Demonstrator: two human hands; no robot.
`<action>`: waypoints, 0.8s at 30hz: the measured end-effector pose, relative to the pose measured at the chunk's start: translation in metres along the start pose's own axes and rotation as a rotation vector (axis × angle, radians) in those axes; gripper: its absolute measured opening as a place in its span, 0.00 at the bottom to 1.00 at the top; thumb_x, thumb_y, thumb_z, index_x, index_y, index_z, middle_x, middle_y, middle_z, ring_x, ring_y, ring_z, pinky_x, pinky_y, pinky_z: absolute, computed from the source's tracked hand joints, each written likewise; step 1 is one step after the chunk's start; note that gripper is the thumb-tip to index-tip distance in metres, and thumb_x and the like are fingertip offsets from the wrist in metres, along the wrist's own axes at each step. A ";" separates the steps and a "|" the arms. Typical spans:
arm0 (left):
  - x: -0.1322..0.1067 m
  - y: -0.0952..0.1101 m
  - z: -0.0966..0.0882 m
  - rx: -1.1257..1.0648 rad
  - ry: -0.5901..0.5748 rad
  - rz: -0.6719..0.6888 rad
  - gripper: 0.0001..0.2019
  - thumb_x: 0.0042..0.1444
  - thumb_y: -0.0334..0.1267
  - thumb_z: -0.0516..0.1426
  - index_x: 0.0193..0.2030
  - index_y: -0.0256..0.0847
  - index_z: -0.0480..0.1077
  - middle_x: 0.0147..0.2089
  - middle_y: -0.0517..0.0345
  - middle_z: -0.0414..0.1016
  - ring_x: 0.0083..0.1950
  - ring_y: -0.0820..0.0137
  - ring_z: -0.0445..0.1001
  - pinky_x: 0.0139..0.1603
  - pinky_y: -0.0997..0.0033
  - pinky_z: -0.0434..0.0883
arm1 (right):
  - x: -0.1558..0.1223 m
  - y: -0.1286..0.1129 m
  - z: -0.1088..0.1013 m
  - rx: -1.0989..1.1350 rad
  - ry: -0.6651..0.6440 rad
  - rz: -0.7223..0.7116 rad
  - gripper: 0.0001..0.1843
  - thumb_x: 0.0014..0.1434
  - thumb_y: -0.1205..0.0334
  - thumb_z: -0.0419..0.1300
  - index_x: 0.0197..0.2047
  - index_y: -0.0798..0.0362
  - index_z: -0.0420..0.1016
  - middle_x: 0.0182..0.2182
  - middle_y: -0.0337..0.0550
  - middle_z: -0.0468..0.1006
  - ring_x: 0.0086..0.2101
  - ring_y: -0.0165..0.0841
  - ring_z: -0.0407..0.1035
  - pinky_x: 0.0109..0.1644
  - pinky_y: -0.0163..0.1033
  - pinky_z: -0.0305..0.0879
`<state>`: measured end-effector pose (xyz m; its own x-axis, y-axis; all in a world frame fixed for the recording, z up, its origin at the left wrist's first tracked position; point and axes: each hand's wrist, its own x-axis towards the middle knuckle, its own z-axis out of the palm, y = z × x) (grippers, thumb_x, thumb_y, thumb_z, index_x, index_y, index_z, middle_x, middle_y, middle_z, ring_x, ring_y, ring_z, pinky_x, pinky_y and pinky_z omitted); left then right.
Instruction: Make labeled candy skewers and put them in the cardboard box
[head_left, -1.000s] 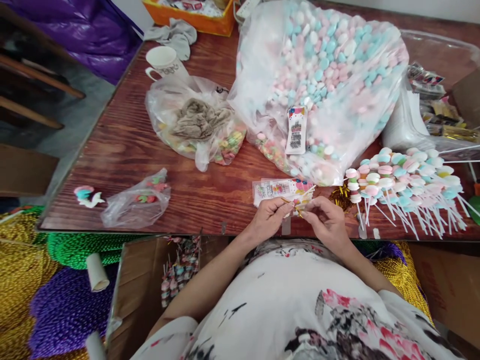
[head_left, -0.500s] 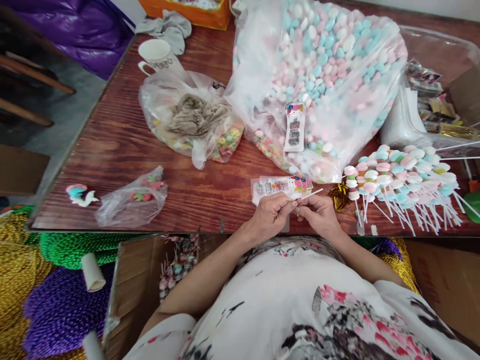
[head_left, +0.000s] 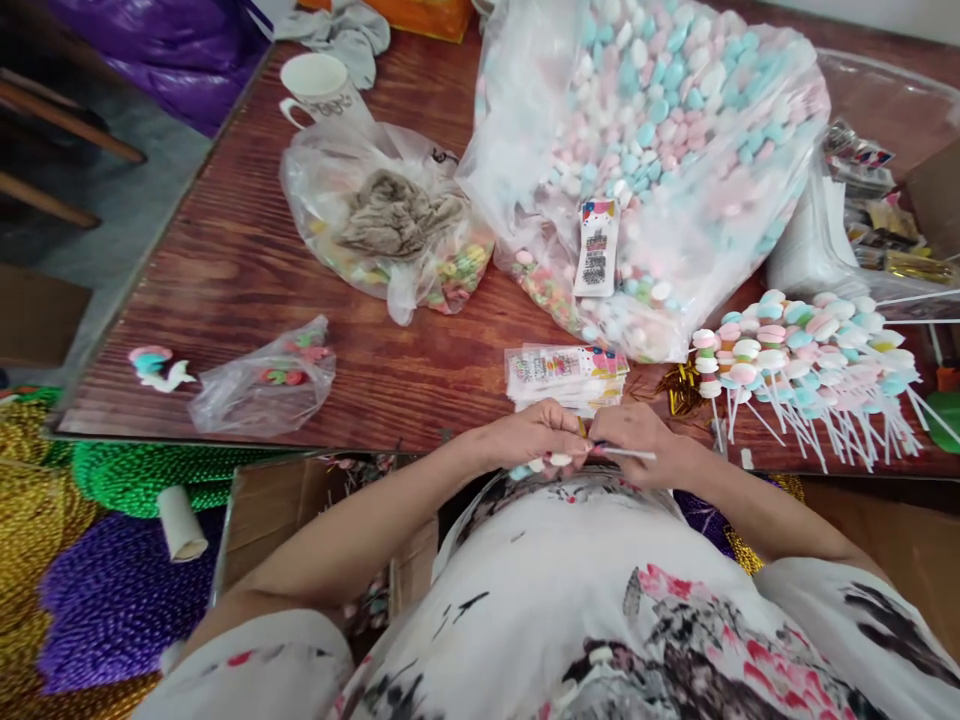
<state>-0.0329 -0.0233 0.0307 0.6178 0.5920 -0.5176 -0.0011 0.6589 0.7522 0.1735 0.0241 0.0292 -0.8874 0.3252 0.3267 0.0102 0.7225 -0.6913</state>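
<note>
My left hand and my right hand meet at the near edge of the brown wooden table, close to my body. Together they pinch a candy skewer whose white stick pokes out to the right past my right fingers; pastel candies show under my left fingers. A bit of gold twist tie shows between the hands. Just beyond the hands lies a stack of printed packets. A pile of finished candy skewers lies to the right.
A big clear bag of pink, blue and white candies fills the table's middle. A smaller bag with mixed candies, a white mug, a small bag and gold ties lie around. A cardboard box stands below left.
Both hands have pulled back from over the packets to the table's near edge, toward my body. The skewer's stick has turned from pointing up-right to lying level, pointing right.
</note>
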 end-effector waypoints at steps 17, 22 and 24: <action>0.000 0.014 -0.010 0.155 -0.457 -0.128 0.11 0.40 0.45 0.70 0.26 0.40 0.80 0.22 0.53 0.77 0.20 0.67 0.72 0.14 0.73 0.65 | 0.006 -0.013 0.001 -0.373 -0.076 -0.505 0.05 0.63 0.69 0.55 0.37 0.53 0.72 0.31 0.43 0.74 0.30 0.32 0.64 0.33 0.42 0.59; 0.000 0.025 -0.022 0.227 -0.292 0.070 0.14 0.27 0.40 0.74 0.24 0.42 0.79 0.22 0.60 0.77 0.23 0.67 0.73 0.20 0.73 0.67 | 0.020 -0.020 -0.010 -0.377 -0.122 -0.440 0.05 0.64 0.65 0.56 0.39 0.47 0.72 0.36 0.39 0.76 0.35 0.31 0.66 0.34 0.41 0.55; -0.005 0.036 -0.038 0.337 -0.184 0.124 0.15 0.24 0.40 0.74 0.22 0.43 0.78 0.20 0.64 0.75 0.23 0.69 0.72 0.21 0.76 0.66 | 0.022 -0.023 -0.009 -0.394 -0.133 -0.372 0.04 0.64 0.65 0.56 0.39 0.46 0.71 0.39 0.40 0.76 0.38 0.32 0.66 0.35 0.41 0.54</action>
<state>-0.0659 0.0145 0.0450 0.7595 0.5444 -0.3559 0.1548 0.3802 0.9119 0.1584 0.0201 0.0584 -0.9143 -0.0567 0.4009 -0.1659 0.9557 -0.2433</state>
